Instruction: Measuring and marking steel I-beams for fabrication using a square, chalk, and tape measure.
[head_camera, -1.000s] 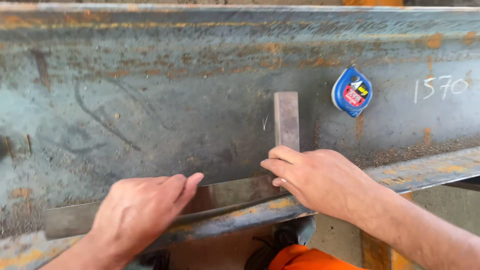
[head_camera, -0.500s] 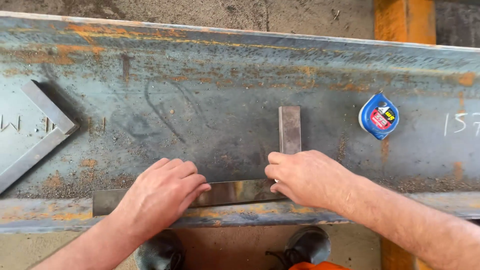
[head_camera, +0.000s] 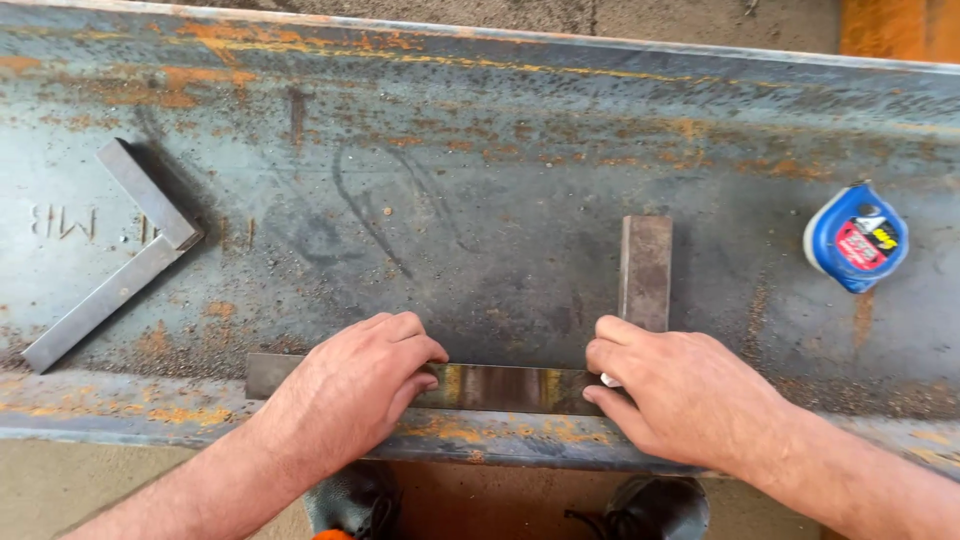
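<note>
Both hands (head_camera: 350, 385) (head_camera: 690, 395) press steel square (head_camera: 520, 388) on rusty beam (head_camera: 480, 170) (concrete floor (head_camera: 60, 490) below).

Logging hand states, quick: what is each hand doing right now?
Left hand: curled, pressing down on the steel square.
Right hand: curled at the square's corner, pinching something small and white.

two steel squares (head_camera: 640, 300) (head_camera: 110, 260), one blue tape measure (head_camera: 855, 240), one rusty beam (head_camera: 480, 140), two hands (head_camera: 350, 385) (head_camera: 680, 395) and two boots (head_camera: 350, 500) (head_camera: 650, 510) are counted.
</note>
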